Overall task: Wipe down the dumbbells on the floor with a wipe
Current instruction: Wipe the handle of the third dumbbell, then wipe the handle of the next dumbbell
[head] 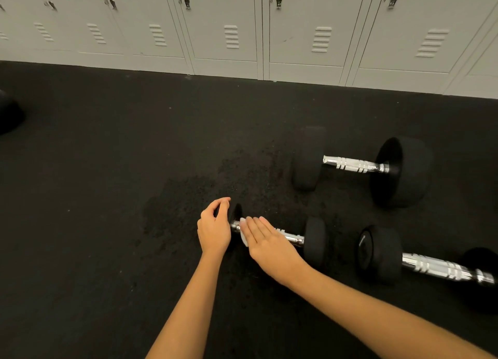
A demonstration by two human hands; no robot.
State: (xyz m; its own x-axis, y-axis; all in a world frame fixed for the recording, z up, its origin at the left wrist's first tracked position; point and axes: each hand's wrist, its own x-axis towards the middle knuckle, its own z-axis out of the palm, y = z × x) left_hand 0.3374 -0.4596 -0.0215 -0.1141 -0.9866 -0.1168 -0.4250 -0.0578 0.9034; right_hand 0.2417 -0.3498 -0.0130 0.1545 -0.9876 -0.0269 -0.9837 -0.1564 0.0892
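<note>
Honestly, my right hand (265, 247) just presses the wipe (243, 233) flat-fingered onto the bar of the nearest dumbbell (296, 237) on the floor; left hand (214, 225) cups its end loosely. It could roll, or the wipe could slip out.

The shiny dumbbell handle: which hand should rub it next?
Probably the right hand: it already presses the wipe on the handle. The left hand just steadies the end weight.
</note>
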